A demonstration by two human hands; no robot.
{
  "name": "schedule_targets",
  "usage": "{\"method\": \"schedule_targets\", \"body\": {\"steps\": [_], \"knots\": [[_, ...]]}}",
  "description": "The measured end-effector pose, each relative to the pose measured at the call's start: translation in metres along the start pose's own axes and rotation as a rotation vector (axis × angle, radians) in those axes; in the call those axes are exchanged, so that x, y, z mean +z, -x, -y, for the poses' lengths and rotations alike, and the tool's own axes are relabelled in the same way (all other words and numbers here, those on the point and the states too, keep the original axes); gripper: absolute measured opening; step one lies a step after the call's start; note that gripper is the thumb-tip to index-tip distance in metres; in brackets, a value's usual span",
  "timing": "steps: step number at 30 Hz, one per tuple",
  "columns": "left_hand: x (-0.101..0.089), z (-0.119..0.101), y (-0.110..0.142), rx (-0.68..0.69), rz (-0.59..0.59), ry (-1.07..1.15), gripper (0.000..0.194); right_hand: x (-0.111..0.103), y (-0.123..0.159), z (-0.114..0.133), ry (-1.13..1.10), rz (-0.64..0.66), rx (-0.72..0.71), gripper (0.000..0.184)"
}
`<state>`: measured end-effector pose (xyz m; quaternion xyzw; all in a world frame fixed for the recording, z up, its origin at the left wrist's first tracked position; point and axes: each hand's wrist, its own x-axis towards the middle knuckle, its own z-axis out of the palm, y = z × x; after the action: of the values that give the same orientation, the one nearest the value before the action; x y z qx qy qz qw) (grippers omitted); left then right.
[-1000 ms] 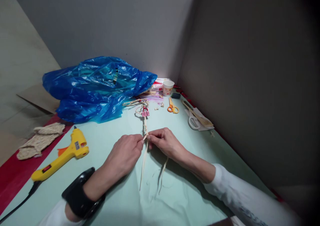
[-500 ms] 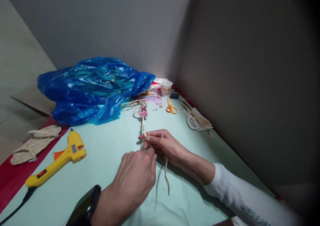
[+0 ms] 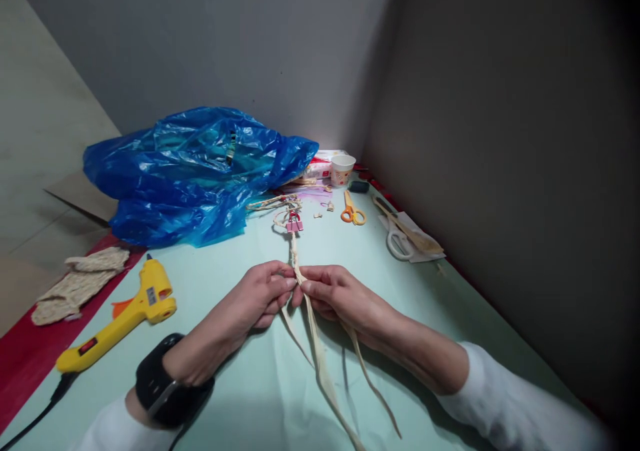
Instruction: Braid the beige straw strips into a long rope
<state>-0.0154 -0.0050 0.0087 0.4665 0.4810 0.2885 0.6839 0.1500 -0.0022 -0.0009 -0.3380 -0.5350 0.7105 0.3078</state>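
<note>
A pale braid (image 3: pixel 294 246) of flat plant-fibre strips runs toward me from a pink binder clip (image 3: pixel 295 225). At the braid's near end, my left hand (image 3: pixel 263 291) pinches strands from the left, thumb against fingers. My right hand (image 3: pixel 345 294) grips from the other side, thumb and fingertips closed on the strips. Loose fibre strips (image 3: pixel 320 354) hang from between the hands and spread over the table toward me. The exact hold of each fingertip is partly hidden. A black watch (image 3: pixel 170 384) is on my left wrist.
Left lies a yellow glue gun (image 3: pixel 117 321) with its cable, beside a woven piece (image 3: pixel 83 284). A blue plastic bag (image 3: pixel 195 178) fills the back left. Orange scissors (image 3: pixel 353 210), a paper cup (image 3: pixel 343 170), a dark spool (image 3: pixel 359 186) and white-handled scissors (image 3: pixel 399 243) lie farther back and right.
My left hand has turned and moved up to the braid's end, beside my right hand. The long strips now lie in view between them. The view has shifted slightly.
</note>
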Motion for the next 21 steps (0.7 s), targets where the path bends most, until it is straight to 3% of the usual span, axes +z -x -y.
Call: {"method": "schedule_targets", "body": {"steps": [6, 14, 21], "knots": [[0.004, 0.002, -0.002, 0.005, -0.122, -0.096, 0.013, -0.001, 0.001, -0.005, 0.176, -0.142, 0.056, 0.01], [0.007, 0.004, -0.005, -0.028, -0.119, -0.091, 0.025, -0.004, 0.006, 0.0, 0.46, -0.153, 0.026, 0.01], [0.008, 0.0, -0.008, -0.083, -0.204, -0.195, 0.022, -0.001, 0.01, 0.007, 0.945, -0.177, 0.057, 0.009]]}}
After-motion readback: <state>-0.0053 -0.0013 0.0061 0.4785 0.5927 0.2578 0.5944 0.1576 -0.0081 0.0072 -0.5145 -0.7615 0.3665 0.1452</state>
